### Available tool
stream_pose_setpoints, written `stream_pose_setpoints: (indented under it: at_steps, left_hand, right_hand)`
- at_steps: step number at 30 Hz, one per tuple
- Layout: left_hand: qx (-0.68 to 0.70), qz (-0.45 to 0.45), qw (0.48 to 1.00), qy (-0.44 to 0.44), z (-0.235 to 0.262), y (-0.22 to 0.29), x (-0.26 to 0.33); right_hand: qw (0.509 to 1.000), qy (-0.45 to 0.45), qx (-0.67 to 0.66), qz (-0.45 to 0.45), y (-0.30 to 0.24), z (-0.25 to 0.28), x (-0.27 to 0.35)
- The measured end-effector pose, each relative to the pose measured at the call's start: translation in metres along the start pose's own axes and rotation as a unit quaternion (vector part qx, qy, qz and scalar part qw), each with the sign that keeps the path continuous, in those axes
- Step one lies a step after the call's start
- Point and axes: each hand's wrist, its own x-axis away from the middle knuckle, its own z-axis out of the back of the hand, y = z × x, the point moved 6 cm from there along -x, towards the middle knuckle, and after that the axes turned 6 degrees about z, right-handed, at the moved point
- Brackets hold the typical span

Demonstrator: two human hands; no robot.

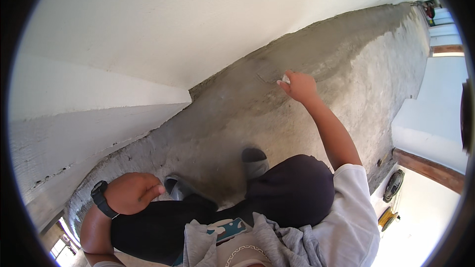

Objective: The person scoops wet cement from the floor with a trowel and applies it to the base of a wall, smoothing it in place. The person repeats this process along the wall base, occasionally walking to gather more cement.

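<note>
My right hand [301, 88] reaches out over a patch of wet grey cement [232, 86] on the floor. It is closed around the whitish handle of a trowel [286, 78], whose grey blade barely stands out from the cement. By my bent left knee is my left hand [134, 194], its fingers curled in and nothing showing in them. A black watch [102, 199] is on that wrist.
A white wall [148, 34] with a projecting corner [190, 96] borders the wet strip. Drier concrete floor [381, 69] lies to the right. My feet, in grey and black footwear [255, 162], rest on the floor. A yellow reel [387, 218] appears at lower right.
</note>
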Motion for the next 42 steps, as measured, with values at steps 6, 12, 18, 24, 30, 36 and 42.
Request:
stream_pose_setpoints:
  at_steps: [6,12,18,24,30,36,42]
  left_hand:
    - [-0.014,-0.003,1.000,-0.012,0.000,0.004,-0.010]
    - [0.004,0.002,1.000,-0.016,0.000,0.006,-0.017]
    - [-0.004,0.003,1.000,-0.031,0.002,0.009,-0.028]
    - [0.002,0.005,0.999,-0.033,0.004,0.010,-0.036]
    - [0.005,0.000,1.000,-0.024,0.006,0.008,-0.035]
    - [0.017,-0.004,1.000,-0.014,0.006,0.005,-0.036]
    - [-0.038,-0.017,0.999,-0.007,0.010,0.002,-0.027]
  right_hand:
    - [0.999,0.023,0.000,-0.039,0.058,0.001,-0.004]
    - [0.994,0.050,0.014,-0.098,0.102,0.028,-0.006]
    - [0.998,-0.037,-0.031,-0.051,0.042,0.007,0.005]
    - [0.996,-0.013,-0.024,-0.081,0.077,0.006,-0.011]
    - [0.977,0.018,-0.023,-0.211,0.196,0.036,-0.015]
    - [0.970,0.071,-0.056,-0.226,0.204,0.022,-0.005]
    - [0.966,0.046,-0.128,-0.221,0.113,-0.008,0.012]
